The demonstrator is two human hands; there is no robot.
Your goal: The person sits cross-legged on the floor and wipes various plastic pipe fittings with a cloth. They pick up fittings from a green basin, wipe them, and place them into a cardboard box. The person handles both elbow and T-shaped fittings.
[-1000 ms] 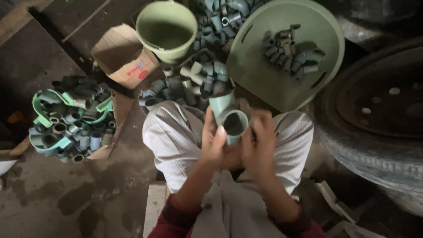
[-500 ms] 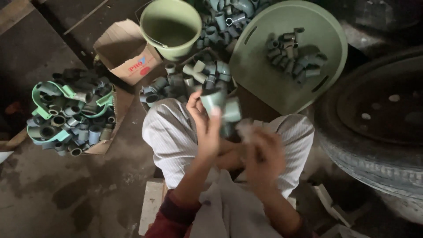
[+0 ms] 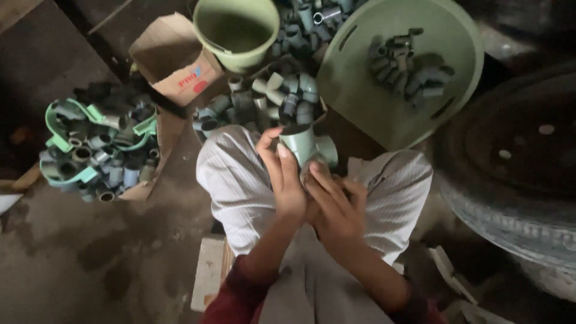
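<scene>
I sit with my knees in pale striped trousers (image 3: 234, 180), and both hands meet between them. My left hand (image 3: 281, 180) grips a pale green plastic pipe tee fitting (image 3: 305, 146) from the left, thumb and fingers around its upright socket. My right hand (image 3: 333, 205) is pressed against the fitting's lower part from the right and below, fingers wrapped under it. A pile of grey and green pipe fittings (image 3: 264, 102) lies just beyond my knees.
A green bucket (image 3: 237, 30) and an open cardboard box (image 3: 171, 63) stand at the top. A large green basin (image 3: 360, 90) holds several grey fittings. A green basket heaped with fittings (image 3: 99, 150) sits left. A big tyre (image 3: 516, 174) lies right.
The hands lifted the fitting and turned it; it now stands with one socket up, and the right hand has closed in under it.
</scene>
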